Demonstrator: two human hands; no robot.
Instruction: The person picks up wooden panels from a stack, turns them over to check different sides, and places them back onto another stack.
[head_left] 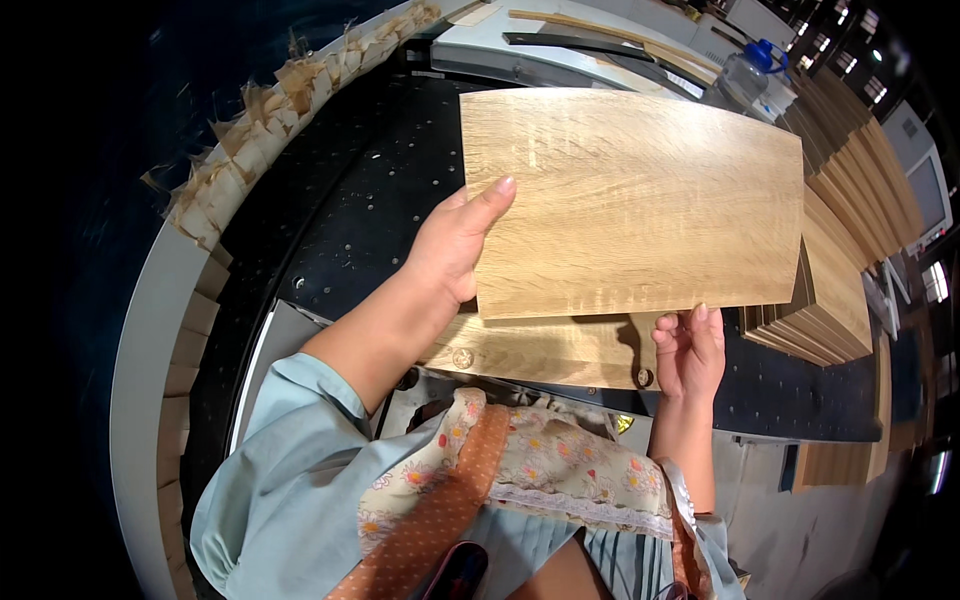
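Observation:
A rectangular wood-grain panel [640,200] is held up, tilted, in front of me. My left hand [455,240] grips its left edge, the thumb lying on the face and the fingers hidden behind. Under the lower edge near the right corner, my right hand [690,350] pinches the panel with curled fingers. Below it a second wood-grain panel [540,350] lies at the near edge of the black table, partly covered by the raised one. Two small round marks or fittings show near its front edge.
The black work table [350,220] is dotted with small holes. Stacked panels [835,290] stand at the right, with more boards [865,170] behind. A clear water jug [740,80] with a blue lid sits at the back. Ragged tape strips [290,90] line the left barrier.

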